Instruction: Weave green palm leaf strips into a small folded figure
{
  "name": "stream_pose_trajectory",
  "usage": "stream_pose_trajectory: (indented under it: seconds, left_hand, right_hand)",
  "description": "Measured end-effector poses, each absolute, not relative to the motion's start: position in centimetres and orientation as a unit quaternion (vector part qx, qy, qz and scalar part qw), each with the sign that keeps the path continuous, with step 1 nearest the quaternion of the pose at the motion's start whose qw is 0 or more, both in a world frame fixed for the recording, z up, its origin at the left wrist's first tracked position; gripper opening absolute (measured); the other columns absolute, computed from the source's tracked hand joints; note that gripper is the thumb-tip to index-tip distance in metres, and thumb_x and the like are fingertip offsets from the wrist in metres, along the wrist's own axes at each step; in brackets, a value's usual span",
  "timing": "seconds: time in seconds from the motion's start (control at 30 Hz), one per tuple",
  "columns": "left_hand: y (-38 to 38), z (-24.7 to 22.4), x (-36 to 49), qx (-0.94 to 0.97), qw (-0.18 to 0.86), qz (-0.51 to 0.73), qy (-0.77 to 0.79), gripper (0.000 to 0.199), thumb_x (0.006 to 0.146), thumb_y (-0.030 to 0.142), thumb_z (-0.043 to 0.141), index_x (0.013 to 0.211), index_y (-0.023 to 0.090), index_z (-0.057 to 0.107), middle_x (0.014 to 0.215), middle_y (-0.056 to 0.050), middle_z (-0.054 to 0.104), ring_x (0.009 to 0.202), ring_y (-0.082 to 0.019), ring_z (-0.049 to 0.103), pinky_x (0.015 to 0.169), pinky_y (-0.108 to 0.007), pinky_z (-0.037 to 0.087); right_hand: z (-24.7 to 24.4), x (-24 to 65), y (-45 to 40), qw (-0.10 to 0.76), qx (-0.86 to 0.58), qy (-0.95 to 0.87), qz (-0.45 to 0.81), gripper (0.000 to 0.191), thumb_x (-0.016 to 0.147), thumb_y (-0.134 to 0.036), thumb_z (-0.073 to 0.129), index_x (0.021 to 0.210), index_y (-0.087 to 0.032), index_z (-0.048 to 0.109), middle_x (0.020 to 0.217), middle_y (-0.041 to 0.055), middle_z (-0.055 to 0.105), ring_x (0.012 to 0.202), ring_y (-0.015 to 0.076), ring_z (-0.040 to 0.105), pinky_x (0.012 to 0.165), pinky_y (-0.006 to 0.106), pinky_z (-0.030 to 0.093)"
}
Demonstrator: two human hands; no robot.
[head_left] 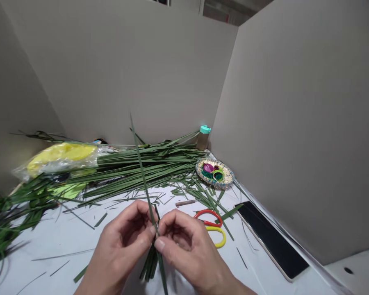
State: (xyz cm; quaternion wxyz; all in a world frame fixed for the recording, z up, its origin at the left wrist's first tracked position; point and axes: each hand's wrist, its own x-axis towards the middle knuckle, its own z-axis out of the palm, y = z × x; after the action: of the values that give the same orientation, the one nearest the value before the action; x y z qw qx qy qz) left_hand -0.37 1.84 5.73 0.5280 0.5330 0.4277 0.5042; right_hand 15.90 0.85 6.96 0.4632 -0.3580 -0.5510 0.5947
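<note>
My left hand and my right hand meet low in the middle of the view. Their thumbs and fingers pinch a narrow green palm-leaf strip that rises up and away. A short bunch of green strip ends hangs below the fingertips, partly hidden by both hands. The woven part, if any, is hidden inside my fingers. Red-and-yellow-handled scissors lie just right of my right hand, not touched.
A long pile of green leaf strips and a yellow item in plastic lie behind on the white table. A woven plate, a capped bottle, and a black phone sit right, against grey partition walls.
</note>
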Motion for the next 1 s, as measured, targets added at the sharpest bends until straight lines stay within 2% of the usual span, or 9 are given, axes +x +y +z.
stream_pose_trajectory:
  seconds: [0.17, 0.33, 0.47, 0.53, 0.77, 1.0]
  left_hand:
    - [1.8, 6.2, -0.4, 0.509, 0.518, 0.529, 0.438, 0.007, 0.085, 0.032, 0.073, 0.079, 0.030, 0.070, 0.078, 0.005, 0.063, 0.075, -0.017, 0.057, 0.069, -0.027, 0.049]
    - [1.5, 7.6, -0.1, 0.475, 0.536, 0.542, 0.440, 0.007, 0.079, 0.028, 0.072, 0.074, 0.029, 0.067, 0.077, 0.005, 0.061, 0.076, -0.018, 0.055, 0.071, -0.029, 0.049]
    - [1.6, 8.0, 0.4, 0.465, 0.557, 0.532, 0.437, 0.007, 0.080, 0.029, 0.074, 0.082, 0.029, 0.067, 0.080, 0.005, 0.063, 0.077, -0.019, 0.058, 0.073, -0.031, 0.048]
    - [1.6, 8.0, 0.5, 0.475, 0.562, 0.521, 0.433, 0.011, 0.080, 0.034, 0.077, 0.086, 0.028, 0.070, 0.081, 0.004, 0.066, 0.078, -0.020, 0.058, 0.072, -0.031, 0.047]
    - [1.1, 8.1, 1.2, 0.465, 0.565, 0.535, 0.421, 0.027, 0.070, 0.048, 0.087, 0.073, 0.025, 0.074, 0.065, 0.005, 0.063, 0.062, -0.016, 0.051, 0.058, -0.026, 0.045]
    - [1.1, 8.9, 1.4, 0.482, 0.511, 0.566, 0.432, 0.035, 0.084, 0.047, 0.076, 0.061, 0.025, 0.064, 0.058, 0.005, 0.057, 0.059, -0.016, 0.046, 0.058, -0.027, 0.040]
  right_hand:
    - [6.0, 14.9, 0.2, 0.481, -0.340, -0.554, 0.588, 0.011, 0.072, -0.027, 0.063, 0.077, -0.021, 0.055, 0.069, -0.0048, 0.047, 0.065, 0.0120, 0.041, 0.063, 0.027, 0.033]
    - [5.9, 14.8, -0.2, 0.503, -0.307, -0.550, 0.591, 0.013, 0.079, -0.029, 0.065, 0.080, -0.022, 0.054, 0.075, -0.0034, 0.050, 0.071, 0.0138, 0.045, 0.068, 0.027, 0.036]
    - [6.2, 15.5, -0.5, 0.511, -0.288, -0.541, 0.604, 0.025, 0.087, -0.041, 0.070, 0.088, -0.021, 0.056, 0.091, 0.0012, 0.058, 0.088, 0.0165, 0.052, 0.083, 0.028, 0.041]
    - [6.0, 15.6, -0.7, 0.519, -0.287, -0.530, 0.607, 0.031, 0.091, -0.048, 0.069, 0.089, -0.022, 0.054, 0.089, 0.0008, 0.059, 0.088, 0.0163, 0.054, 0.085, 0.028, 0.042]
    - [4.7, 14.9, -0.8, 0.537, -0.292, -0.522, 0.595, 0.045, 0.091, -0.065, 0.067, 0.091, -0.022, 0.052, 0.072, -0.0057, 0.046, 0.067, 0.0122, 0.042, 0.069, 0.025, 0.039]
    - [4.1, 13.8, -1.8, 0.541, -0.296, -0.518, 0.593, 0.050, 0.088, -0.070, 0.066, 0.084, -0.023, 0.049, 0.064, -0.0065, 0.043, 0.058, 0.0115, 0.033, 0.061, 0.026, 0.033]
